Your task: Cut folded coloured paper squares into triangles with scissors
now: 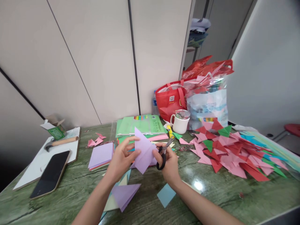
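Observation:
My left hand (124, 154) pinches a folded purple paper (144, 151) by its left edge, above the table. On the paper's right side, my right hand (170, 165) also touches it with the fingertips while holding black-handled scissors (161, 161), whose blades point up and away to the right. Below my left wrist lie more folded purple paper (126, 195) and pale yellow paper (110, 204). A small light blue paper square (166, 195) rests under my right forearm. Left of my hands stands a stack of purple square sheets (100, 155).
A big pile of folded pink, red and green paper (229, 150) covers the right side. Behind are green paper packs (140, 125), a white mug (180, 121), a glue stick (170, 132) and a red bag (171, 100). At left lie a phone (50, 175), hammer (62, 142) and small box (55, 129).

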Demonstrator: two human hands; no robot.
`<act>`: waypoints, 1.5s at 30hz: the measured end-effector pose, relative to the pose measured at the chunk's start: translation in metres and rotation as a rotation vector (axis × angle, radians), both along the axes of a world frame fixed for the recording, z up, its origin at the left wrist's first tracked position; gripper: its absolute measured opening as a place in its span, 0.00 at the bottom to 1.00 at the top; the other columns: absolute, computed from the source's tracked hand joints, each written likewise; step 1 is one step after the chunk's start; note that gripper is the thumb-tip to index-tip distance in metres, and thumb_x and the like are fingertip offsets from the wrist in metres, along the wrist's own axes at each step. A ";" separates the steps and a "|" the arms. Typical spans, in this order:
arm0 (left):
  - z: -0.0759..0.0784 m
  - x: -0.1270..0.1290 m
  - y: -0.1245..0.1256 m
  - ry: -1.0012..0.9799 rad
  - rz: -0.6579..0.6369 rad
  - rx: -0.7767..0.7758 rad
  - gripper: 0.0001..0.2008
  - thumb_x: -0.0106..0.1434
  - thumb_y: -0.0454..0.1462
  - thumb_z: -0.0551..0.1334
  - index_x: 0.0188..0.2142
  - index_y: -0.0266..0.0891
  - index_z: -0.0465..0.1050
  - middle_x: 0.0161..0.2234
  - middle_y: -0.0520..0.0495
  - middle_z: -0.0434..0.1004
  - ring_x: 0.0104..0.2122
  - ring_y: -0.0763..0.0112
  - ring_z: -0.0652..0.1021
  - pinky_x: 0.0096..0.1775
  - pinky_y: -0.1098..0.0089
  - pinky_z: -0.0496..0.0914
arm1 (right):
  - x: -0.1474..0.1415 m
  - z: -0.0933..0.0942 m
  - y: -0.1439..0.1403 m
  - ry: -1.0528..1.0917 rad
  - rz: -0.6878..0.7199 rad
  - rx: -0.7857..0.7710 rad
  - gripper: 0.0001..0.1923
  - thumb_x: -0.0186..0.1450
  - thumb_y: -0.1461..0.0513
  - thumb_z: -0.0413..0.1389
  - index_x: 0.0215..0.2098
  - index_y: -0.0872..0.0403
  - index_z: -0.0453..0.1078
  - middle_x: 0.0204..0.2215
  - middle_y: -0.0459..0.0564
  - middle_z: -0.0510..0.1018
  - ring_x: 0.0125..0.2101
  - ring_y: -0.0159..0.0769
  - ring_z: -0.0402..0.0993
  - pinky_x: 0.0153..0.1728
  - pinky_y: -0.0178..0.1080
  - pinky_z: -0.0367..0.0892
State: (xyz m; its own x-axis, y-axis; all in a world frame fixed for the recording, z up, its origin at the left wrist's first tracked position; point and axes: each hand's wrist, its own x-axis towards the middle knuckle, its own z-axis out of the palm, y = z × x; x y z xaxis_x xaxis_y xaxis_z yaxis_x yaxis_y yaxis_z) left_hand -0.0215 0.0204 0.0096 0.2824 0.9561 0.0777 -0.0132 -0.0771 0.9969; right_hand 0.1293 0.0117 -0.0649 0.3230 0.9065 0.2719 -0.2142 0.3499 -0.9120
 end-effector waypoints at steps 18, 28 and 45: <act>-0.007 -0.006 0.004 -0.103 0.427 0.099 0.12 0.46 0.37 0.68 0.33 0.36 0.79 0.23 0.49 0.77 0.21 0.75 0.73 0.27 0.73 0.70 | -0.011 -0.002 -0.011 -0.029 0.207 0.004 0.15 0.57 0.57 0.59 0.40 0.53 0.64 0.25 0.45 0.71 0.27 0.34 0.69 0.28 0.36 0.63; -0.010 -0.001 -0.003 -0.130 0.416 0.101 0.22 0.47 0.37 0.69 0.44 0.37 0.75 0.23 0.51 0.77 0.23 0.74 0.74 0.31 0.73 0.73 | -0.015 -0.003 -0.023 -0.136 0.560 -0.027 0.12 0.54 0.57 0.61 0.34 0.53 0.66 0.22 0.42 0.70 0.23 0.31 0.65 0.26 0.34 0.62; -0.019 0.013 -0.017 -0.025 0.469 0.123 0.18 0.52 0.40 0.65 0.44 0.42 0.76 0.27 0.51 0.77 0.22 0.77 0.70 0.25 0.78 0.68 | -0.016 -0.002 -0.028 -0.093 0.797 -0.074 0.18 0.53 0.58 0.62 0.40 0.54 0.67 0.26 0.44 0.72 0.26 0.33 0.67 0.30 0.36 0.62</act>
State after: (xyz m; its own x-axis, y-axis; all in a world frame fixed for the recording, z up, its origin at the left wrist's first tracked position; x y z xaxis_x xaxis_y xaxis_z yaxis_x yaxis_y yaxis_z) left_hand -0.0086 0.0036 -0.0091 -0.1804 0.9631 0.1997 0.0275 -0.1980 0.9798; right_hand 0.1129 -0.0164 -0.0670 -0.4494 0.8715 0.1963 -0.2957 0.0623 -0.9533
